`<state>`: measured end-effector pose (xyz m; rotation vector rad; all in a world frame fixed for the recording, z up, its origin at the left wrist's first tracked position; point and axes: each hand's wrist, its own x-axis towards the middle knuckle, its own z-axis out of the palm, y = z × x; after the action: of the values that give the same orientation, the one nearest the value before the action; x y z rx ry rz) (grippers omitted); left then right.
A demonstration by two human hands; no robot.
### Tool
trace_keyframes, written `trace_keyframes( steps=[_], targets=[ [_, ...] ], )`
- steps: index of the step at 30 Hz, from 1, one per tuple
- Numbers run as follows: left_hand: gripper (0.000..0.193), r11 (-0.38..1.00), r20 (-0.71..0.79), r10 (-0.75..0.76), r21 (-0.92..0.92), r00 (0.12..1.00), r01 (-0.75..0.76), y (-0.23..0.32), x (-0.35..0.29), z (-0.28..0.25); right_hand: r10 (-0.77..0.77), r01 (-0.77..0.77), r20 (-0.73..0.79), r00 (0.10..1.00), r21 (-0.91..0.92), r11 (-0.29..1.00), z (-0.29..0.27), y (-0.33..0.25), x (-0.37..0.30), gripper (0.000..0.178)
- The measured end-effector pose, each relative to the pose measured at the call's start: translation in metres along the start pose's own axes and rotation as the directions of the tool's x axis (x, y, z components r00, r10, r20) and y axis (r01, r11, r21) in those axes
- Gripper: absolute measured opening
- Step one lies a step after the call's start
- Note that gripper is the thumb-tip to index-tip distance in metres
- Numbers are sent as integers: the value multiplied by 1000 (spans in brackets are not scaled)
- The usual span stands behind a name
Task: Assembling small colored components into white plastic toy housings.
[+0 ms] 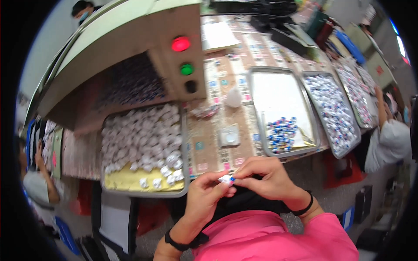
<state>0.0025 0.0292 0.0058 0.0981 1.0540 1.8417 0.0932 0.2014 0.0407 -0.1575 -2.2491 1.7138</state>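
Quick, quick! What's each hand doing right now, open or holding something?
Left hand: closed, holding a small white piece with thumb and fingers.
Right hand: closed, fingertips pinching at the blue bit beside it.

Around me I see a beige housing (143, 37) with a red light (180, 43) above a green light (187, 69) and a dark knob (191, 86), white paper (219, 36) on the printed tablecloth (204, 150), and pale-sleeved co-workers to my left (39, 187) and right (386, 148).

Box (130, 28) appears smooth, matt. Right of box: tray (257, 108), metal, dull sheen; liner (278, 95), matt paper; piece (225, 179), apparently plastic.
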Motion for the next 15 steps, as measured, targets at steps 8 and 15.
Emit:
trace_keyframes(
  steps=[8,15],
  targets=[
    [39,985,10,136,107,991,-136,11,-2,26,-88,64,-233,968,-107,992,-47,-11,-18,9],
    [32,812,-203,390,535,898,-232,57,-34,-47,-399,-486,-831,388,-552,678,-209,42,-75,13]
  ],
)
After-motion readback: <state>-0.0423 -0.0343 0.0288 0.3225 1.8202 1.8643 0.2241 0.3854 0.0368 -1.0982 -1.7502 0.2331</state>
